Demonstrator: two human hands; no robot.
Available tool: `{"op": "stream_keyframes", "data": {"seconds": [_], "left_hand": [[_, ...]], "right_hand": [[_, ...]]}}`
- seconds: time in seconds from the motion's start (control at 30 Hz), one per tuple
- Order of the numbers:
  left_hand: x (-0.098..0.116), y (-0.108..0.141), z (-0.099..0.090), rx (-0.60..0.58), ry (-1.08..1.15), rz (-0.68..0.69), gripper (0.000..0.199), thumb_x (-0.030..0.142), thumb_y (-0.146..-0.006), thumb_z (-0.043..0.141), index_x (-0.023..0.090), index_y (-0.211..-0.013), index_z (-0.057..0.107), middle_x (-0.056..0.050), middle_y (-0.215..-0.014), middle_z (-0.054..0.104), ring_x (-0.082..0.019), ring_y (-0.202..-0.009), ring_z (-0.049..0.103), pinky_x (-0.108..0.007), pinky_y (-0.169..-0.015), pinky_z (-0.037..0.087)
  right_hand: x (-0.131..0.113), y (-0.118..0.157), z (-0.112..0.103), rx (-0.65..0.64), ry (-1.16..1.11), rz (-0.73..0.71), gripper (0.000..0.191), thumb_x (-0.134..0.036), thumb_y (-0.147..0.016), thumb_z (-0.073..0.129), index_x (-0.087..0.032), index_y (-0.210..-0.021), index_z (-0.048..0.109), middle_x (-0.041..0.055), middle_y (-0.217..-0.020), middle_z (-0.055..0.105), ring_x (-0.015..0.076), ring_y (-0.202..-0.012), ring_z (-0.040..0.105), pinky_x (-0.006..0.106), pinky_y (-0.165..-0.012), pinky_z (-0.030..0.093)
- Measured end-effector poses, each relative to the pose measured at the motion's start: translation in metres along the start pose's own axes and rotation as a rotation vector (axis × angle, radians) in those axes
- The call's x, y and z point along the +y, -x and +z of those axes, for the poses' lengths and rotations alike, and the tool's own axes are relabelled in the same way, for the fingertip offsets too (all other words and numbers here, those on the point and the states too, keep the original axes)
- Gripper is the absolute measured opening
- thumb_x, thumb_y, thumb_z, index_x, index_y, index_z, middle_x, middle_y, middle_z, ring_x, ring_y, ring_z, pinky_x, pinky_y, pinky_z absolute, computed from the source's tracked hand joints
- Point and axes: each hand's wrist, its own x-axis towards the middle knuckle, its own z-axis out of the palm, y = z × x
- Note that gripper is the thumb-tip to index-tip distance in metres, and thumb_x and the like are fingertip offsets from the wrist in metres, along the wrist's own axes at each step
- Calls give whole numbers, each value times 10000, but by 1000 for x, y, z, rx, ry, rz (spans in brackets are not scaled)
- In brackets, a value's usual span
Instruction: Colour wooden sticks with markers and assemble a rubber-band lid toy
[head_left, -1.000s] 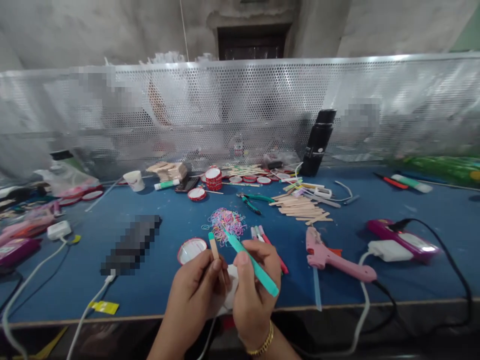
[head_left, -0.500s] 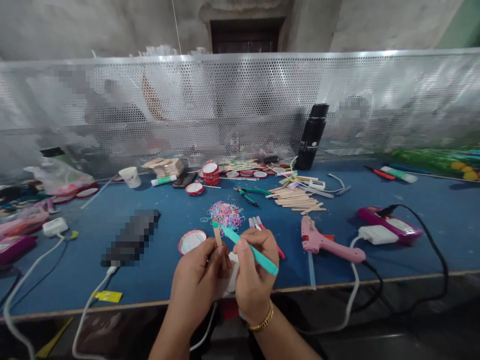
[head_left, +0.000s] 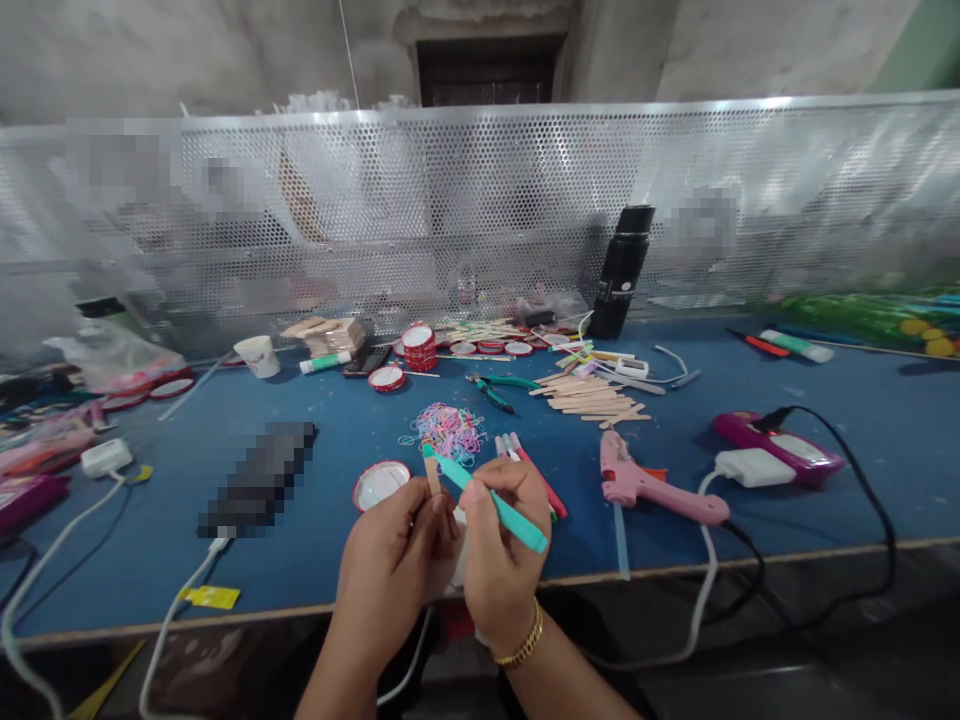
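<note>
Left hand (head_left: 390,545): fingertips pressed together, pinching the stick (head_left: 432,474) low down, so its top end stands free above them.
Right hand (head_left: 501,535): thumb and fingers closed around the marker (head_left: 521,524) in a writing grip, fairly near the tip.
Stick: upright with a slight tilt, in front of the bands (head_left: 451,428); its top end is green, the rest that shows is bare wood.
Marker tip: at the green end, from the right hand's side; whether it touches the wood is too small to tell.
Steadiness: the two hands are close together, which should help control; a light brace of one against the other would stop the narrow end wobbling.
Stroke: short, light passes across the end look best, since hard pressure could twist the stick in the pinch or bend the tip.
Colour edge: slow the tip near the bare wood, so the green ends in a neat line; turning the stick between the fingertips would bring its edges round.
Skin: the left fingertips belong below the coloured part, where wet ink could smear.
Table (head_left: 337,415): the lid (head_left: 382,486) lies beside the left hand, the pens (head_left: 550,488) beside the right; the glue gun (head_left: 637,484) is farther right, with loose sticks (head_left: 596,398) beyond it.
</note>
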Motion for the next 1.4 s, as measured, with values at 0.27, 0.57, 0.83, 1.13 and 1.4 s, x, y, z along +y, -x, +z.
{"op": "stream_keyframes", "data": {"seconds": [0.27,0.57,0.83,1.13,1.4], "left_hand": [[0,1,0,-21,19,-10,370,462,-1037,504,234,-751,560,25,-689,573,-161,-638,506,-274,-606,358],[0,0,0,-3,1,-7,365,446,-1036,502,233,-748,569,33,-677,566,-155,-631,501,-272,-606,356],[-1,2,0,-5,-12,-12,358,454,-1031,516,231,-758,575,33,-691,578,-155,-638,500,-269,-606,358],[-1,1,0,-9,8,-6,333,428,-1036,506,228,-791,608,22,-723,612,-156,-654,521,-268,-614,368],[-1,0,0,-13,6,-7,332,431,-1033,504,228,-791,605,21,-723,617,-155,-656,529,-264,-615,378]], "right_hand": [[2,2,-2,-33,-2,-14,64,-214,-1009,576,-232,-948,586,-7,-859,591,147,-768,601,301,-697,527],[0,1,-2,7,13,-7,97,-202,-1017,563,-229,-926,582,-16,-841,584,136,-755,591,283,-689,515],[0,2,-1,-4,26,-17,82,-208,-1017,563,-229,-940,584,-7,-852,592,149,-777,602,307,-708,530],[1,4,-1,-43,-6,-17,54,-204,-1007,573,-235,-963,582,-1,-875,596,157,-799,609,319,-719,537],[-1,3,0,-20,0,-23,58,-198,-1008,569,-234,-965,584,-6,-882,598,148,-802,612,306,-726,541]]}}
